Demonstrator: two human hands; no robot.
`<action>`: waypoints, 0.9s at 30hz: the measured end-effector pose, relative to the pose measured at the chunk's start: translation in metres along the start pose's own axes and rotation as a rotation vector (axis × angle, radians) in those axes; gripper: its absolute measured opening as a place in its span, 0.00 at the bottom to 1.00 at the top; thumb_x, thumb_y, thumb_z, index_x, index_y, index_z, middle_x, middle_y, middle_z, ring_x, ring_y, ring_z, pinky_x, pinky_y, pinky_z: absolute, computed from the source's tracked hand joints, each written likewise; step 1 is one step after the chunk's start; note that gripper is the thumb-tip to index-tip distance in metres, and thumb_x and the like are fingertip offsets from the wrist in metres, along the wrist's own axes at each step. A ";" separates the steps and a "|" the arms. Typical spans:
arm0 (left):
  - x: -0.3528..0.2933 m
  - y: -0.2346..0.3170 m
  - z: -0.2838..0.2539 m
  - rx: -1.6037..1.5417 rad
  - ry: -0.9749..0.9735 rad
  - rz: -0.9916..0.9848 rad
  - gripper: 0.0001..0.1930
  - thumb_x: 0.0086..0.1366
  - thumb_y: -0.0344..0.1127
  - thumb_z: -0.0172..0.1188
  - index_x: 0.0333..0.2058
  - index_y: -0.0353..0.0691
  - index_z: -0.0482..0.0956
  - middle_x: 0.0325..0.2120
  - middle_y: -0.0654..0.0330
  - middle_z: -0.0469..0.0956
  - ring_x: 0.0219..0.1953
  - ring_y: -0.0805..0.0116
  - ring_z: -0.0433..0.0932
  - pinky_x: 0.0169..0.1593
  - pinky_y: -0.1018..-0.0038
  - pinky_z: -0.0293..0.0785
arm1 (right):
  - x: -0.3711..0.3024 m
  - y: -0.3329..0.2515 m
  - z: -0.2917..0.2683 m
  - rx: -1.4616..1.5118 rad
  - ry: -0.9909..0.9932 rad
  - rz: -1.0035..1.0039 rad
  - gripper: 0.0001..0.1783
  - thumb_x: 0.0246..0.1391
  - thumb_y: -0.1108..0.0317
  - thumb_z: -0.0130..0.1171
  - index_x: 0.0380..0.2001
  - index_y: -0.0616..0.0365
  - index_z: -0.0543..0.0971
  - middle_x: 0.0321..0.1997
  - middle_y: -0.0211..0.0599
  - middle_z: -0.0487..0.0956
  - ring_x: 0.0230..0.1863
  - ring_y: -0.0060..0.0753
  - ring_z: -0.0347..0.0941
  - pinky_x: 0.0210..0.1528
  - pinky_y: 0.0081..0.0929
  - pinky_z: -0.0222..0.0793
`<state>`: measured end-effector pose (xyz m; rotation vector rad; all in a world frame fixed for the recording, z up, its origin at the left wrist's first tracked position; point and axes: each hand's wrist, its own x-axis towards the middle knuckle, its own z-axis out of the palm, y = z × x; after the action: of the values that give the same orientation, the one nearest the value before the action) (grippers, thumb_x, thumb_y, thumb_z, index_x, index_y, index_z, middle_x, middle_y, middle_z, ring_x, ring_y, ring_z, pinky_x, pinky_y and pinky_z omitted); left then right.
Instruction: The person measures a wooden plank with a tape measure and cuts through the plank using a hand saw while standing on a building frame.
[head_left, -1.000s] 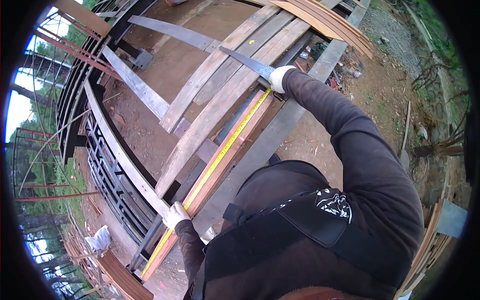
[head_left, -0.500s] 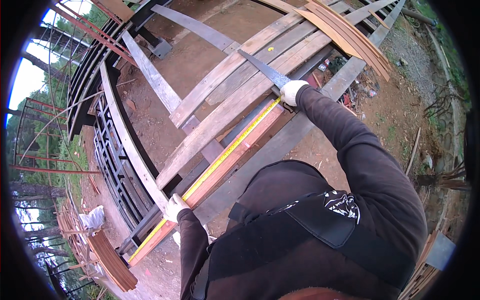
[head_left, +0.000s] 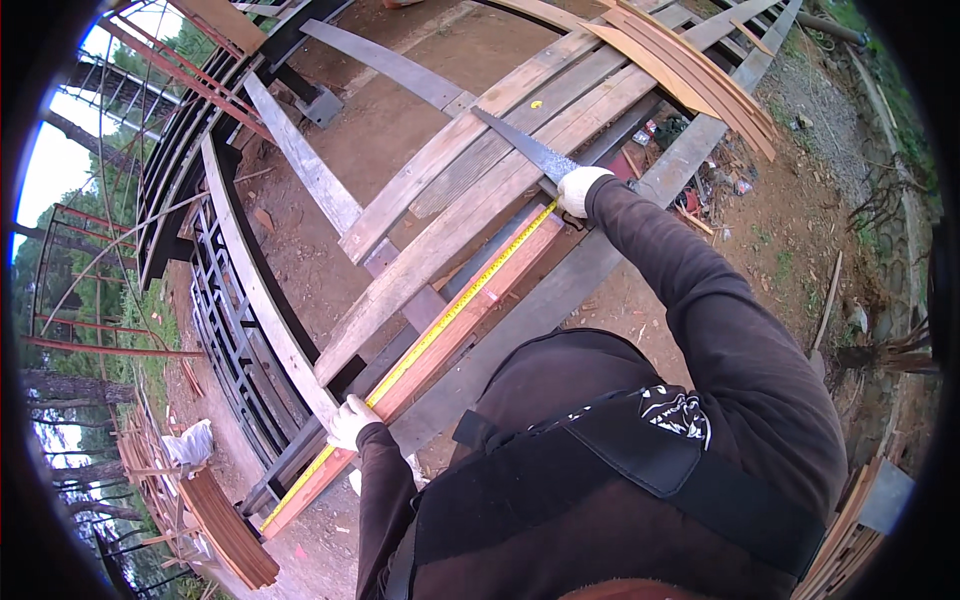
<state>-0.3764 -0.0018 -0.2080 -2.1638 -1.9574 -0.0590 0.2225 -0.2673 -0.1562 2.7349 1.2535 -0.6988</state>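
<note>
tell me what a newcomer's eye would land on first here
Probably the bright yellow measuring tape, stretched along a reddish wooden beam that runs diagonally through the middle, with the gloved left hand on it toward the lower left. Next, perhaps, the hand saw in the gloved right hand above centre, its blade pointing up and left over weathered planks.

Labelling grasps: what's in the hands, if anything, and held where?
Right hand: handsaw, by its handle end. Left hand: on the yellow tape measure and wooden bar, toward their lower-left end; whether gripping, can't tell.
</note>
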 end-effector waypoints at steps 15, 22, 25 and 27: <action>-0.004 -0.003 0.000 -0.113 0.081 0.011 0.25 0.73 0.58 0.54 0.39 0.47 0.93 0.38 0.52 0.90 0.44 0.51 0.86 0.61 0.50 0.65 | -0.003 -0.002 0.006 -0.003 0.038 0.030 0.20 0.65 0.56 0.55 0.45 0.55 0.90 0.47 0.52 0.88 0.51 0.56 0.85 0.58 0.47 0.79; -0.002 0.000 -0.003 -0.106 -0.024 -0.018 0.28 0.75 0.61 0.50 0.44 0.47 0.92 0.42 0.54 0.90 0.49 0.53 0.85 0.65 0.48 0.61 | -0.006 0.003 0.012 0.021 0.075 0.010 0.20 0.65 0.55 0.55 0.44 0.56 0.90 0.47 0.52 0.88 0.51 0.57 0.85 0.59 0.47 0.78; -0.004 -0.003 0.002 -0.101 0.081 -0.004 0.25 0.73 0.59 0.55 0.39 0.46 0.93 0.37 0.54 0.90 0.45 0.52 0.85 0.61 0.52 0.65 | -0.007 -0.002 0.008 0.087 0.017 0.016 0.21 0.64 0.56 0.58 0.48 0.57 0.89 0.50 0.53 0.88 0.53 0.54 0.85 0.59 0.45 0.78; -0.004 -0.001 0.002 -0.098 0.080 -0.001 0.26 0.73 0.59 0.54 0.39 0.46 0.93 0.37 0.54 0.90 0.45 0.52 0.85 0.61 0.52 0.65 | -0.008 0.001 0.010 0.104 0.034 -0.003 0.21 0.65 0.54 0.57 0.47 0.57 0.90 0.48 0.55 0.88 0.52 0.56 0.85 0.58 0.46 0.78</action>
<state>-0.3783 -0.0048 -0.2101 -2.1846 -1.9489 -0.2430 0.2147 -0.2763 -0.1621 2.8394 1.2629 -0.7413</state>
